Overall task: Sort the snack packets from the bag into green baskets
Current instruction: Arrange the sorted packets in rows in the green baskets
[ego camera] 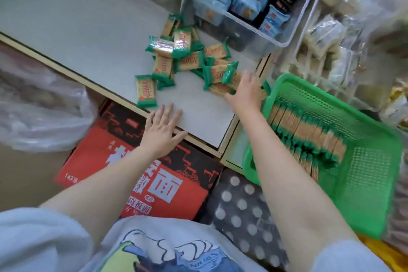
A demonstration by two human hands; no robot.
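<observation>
On the red-and-black carton point(141, 161) I can read the large white character "面" and, smaller beneath it, "肉板面"; the print on the green snack packets point(146, 93) is too blurred for me.

Soft, even daylight fills the scene, bright without harsh contrast; its source cannot be told. The pale shelf top point(72, 20) reads slightly washed out, and shadows are faint, only thin dark edges under the loose green snack packets point(185, 59). The clear plastic bag point(42, 112) at left carries a milky sheen. Focus is soft overall, and the whole picture looks smeared and low in detail. The upper right corner is heavily blurred. Wide-angle distortion bends the shelf edge and stretches the green basket point(366, 161) toward the frame's border.
</observation>
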